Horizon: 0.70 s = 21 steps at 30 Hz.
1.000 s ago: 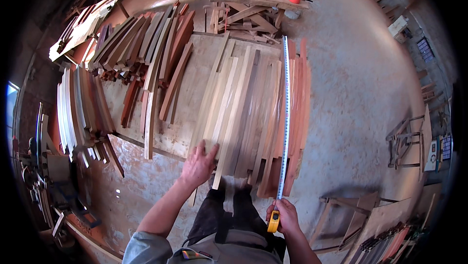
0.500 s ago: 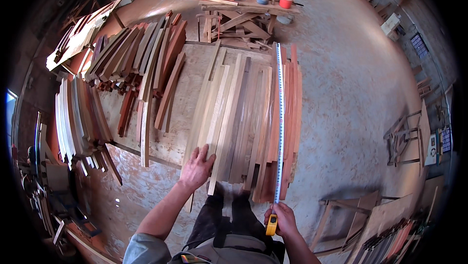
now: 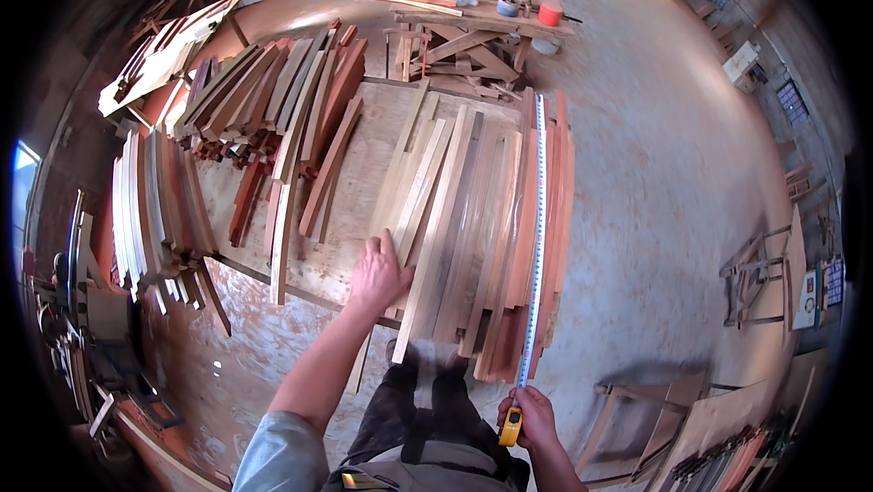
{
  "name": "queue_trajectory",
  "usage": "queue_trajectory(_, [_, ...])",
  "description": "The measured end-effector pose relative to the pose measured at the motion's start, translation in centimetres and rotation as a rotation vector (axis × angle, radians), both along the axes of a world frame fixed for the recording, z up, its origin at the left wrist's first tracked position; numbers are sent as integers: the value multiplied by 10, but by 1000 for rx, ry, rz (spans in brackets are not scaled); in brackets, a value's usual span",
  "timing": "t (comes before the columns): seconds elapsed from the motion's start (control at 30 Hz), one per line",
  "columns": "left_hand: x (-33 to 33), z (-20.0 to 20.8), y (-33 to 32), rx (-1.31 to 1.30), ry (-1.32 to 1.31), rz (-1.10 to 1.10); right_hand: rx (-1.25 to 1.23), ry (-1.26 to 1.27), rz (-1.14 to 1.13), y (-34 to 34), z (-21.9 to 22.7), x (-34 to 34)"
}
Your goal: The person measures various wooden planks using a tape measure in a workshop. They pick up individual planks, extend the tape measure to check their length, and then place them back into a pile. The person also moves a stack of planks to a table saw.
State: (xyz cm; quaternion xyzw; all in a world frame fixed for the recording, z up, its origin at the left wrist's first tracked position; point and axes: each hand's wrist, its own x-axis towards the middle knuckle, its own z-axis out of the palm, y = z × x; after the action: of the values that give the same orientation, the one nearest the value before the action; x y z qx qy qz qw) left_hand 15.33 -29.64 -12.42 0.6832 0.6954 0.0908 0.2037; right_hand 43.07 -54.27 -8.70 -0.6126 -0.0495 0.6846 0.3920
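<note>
My right hand is closed round a yellow tape measure at the near right. Its white blade runs straight out along the reddish wooden strips to their far end. My left hand is at the near end of a pale wooden strip, thumb to the right and index finger reaching along it. The other fingers and their grip are partly hidden. That strip lies slanted beside a row of brown and pale strips, with a narrow gap between.
The strips rest on a plywood board. Stacks of dark red lumber and pale-edged strips stand to the left. Beyond is a cluttered workbench with a red container. Wooden frames stand at the lower right.
My left hand has moved forward, and the pale strip by it has slid away from the row and tilted. The whole view has shifted slightly; my right hand still holds the tape measure.
</note>
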Motion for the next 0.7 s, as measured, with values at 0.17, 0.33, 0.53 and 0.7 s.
queue_trajectory(0.17, [3,-8,6,-63,97,140,-13,-33,3,-2,5,-1])
queue_trajectory(0.33, [-23,5,-42,-136,96,137,-1,-51,-34,-7,-4,8])
queue_trajectory(0.53, [-22,0,-37,-26,79,183,28,-79,29,11,2,-3])
queue_trajectory(0.7, [-20,-4,-26,-32,80,217,100,-99,49,16,12,-14])
